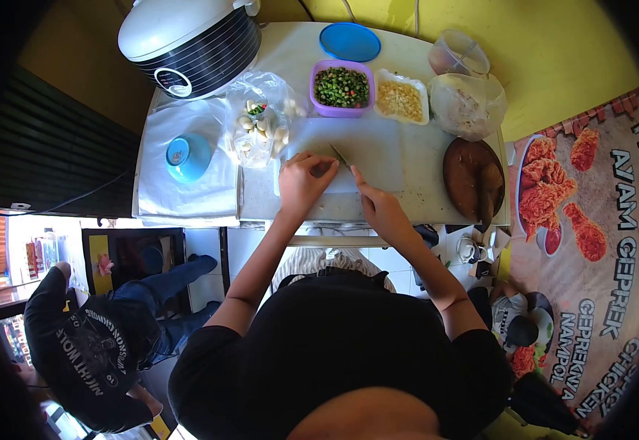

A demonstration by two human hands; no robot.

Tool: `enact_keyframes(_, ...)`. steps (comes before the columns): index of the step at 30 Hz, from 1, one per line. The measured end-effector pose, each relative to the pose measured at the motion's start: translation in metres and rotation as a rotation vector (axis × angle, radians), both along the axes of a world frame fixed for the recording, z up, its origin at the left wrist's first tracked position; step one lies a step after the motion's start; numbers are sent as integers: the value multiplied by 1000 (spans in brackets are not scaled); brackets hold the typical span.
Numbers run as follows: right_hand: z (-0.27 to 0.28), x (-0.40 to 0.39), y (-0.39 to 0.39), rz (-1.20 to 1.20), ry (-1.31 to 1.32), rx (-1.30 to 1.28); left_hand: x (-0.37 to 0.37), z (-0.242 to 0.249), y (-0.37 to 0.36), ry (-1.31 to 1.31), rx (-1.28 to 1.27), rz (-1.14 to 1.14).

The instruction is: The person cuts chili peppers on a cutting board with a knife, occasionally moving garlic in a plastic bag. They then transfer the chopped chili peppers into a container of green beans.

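Observation:
My right hand is closed round a small knife, whose blade points up and to the left over a pale cutting board. At the board's left part is my left hand, its fingers curled together close to the blade; what they hold, if anything, is too small to name. Behind the board stand a purple tub of chopped green and red pieces and a white tray of chopped pale pieces. A clear plastic bag with whole pale cloves lies left of the board.
A rice cooker stands back left, near an upturned blue bowl. Along the back is a blue lid. On the right are a tied bag and a brown stone mortar. Other people are at the lower left and lower right.

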State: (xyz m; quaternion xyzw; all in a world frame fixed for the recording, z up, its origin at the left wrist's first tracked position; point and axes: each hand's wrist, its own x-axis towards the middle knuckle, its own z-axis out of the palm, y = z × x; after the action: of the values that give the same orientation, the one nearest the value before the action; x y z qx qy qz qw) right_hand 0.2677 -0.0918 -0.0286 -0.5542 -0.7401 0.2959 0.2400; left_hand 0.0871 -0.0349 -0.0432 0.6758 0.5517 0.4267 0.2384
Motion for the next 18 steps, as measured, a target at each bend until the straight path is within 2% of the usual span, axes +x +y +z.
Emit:
enact_keyframes(2,7,4,-3,7,28,-11,0,0,0,37,24,11)
enact_keyframes(4,15,11,-5,6,36,-133,-1,-1,2,11,5,14)
enact_keyframes(11,21,12,1,-2,89,-161,-3,-5,10,-13,5,7)
enact_keyframes(18,11,10,3,53,-11,-26,-2,-7,9,-12,20,16)
